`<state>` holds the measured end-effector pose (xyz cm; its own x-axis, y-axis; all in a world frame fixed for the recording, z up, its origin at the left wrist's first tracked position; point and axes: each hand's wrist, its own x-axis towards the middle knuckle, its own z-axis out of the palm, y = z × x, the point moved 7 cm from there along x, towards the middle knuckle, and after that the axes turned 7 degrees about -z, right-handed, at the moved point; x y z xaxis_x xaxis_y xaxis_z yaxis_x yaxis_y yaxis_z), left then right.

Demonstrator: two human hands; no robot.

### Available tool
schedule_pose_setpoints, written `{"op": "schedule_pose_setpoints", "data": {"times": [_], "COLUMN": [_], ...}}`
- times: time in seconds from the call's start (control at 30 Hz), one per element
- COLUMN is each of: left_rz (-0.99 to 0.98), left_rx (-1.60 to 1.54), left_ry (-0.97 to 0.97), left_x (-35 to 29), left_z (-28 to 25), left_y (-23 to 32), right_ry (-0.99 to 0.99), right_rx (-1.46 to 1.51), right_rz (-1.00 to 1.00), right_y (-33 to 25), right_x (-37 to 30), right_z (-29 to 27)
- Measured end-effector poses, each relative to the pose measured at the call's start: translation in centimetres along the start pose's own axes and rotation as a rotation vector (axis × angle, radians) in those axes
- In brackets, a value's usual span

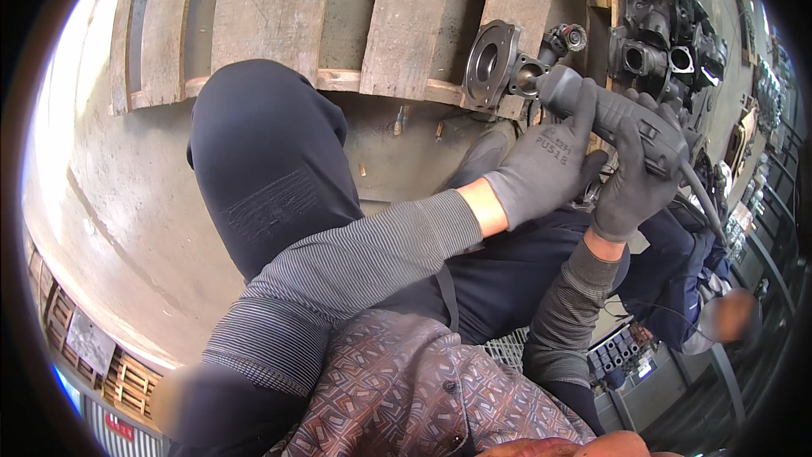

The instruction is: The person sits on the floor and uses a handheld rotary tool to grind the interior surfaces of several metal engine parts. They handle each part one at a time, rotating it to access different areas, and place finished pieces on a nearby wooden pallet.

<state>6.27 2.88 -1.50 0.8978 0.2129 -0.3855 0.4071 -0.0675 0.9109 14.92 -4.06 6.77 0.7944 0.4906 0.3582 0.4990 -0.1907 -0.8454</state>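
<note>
Both my hands wear grey gloves and hold a dark grey corded power tool point(605, 110), its exact kind unclear. My left hand point(545, 161) is closed around its front part, one finger stretched along the housing. My right hand point(639, 178) grips the rear part, near where the cord leaves. The tool's front end is right beside a metal casting point(489, 66) with a round bored flange and a smaller one, at the pallet's near edge. Whether they touch is hidden. A small part with a round, ridged end point(575, 37) sticks out just beyond the tool.
A wooden pallet point(266, 0) spans the far side. Several dark metal castings point(668, 42) are piled at the far right. Small brass-coloured pieces point(398, 121) lie on the concrete floor point(127, 203). Another person point(685, 288) is close on my right. The tool's cord point(702, 195) runs down there.
</note>
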Motion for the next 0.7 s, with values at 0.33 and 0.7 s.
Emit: {"op": "schedule_pose_setpoints", "data": {"times": [0.33, 0.7], "left_rz": [-0.08, 0.056], "left_rx": [-0.033, 0.246], "left_ry": [0.364, 0.357], "left_x": [-1.7, 3.8], "left_z": [-2.3, -1.4], "left_y": [-6.2, -16.1], "right_ry": [0.045, 0.023], "right_rx": [-0.549, -0.84], "right_rz": [-0.458, -0.566], "right_y": [-3.3, -2.1], "right_x": [0.2, -0.8], "right_z": [-6.8, -10.2]}}
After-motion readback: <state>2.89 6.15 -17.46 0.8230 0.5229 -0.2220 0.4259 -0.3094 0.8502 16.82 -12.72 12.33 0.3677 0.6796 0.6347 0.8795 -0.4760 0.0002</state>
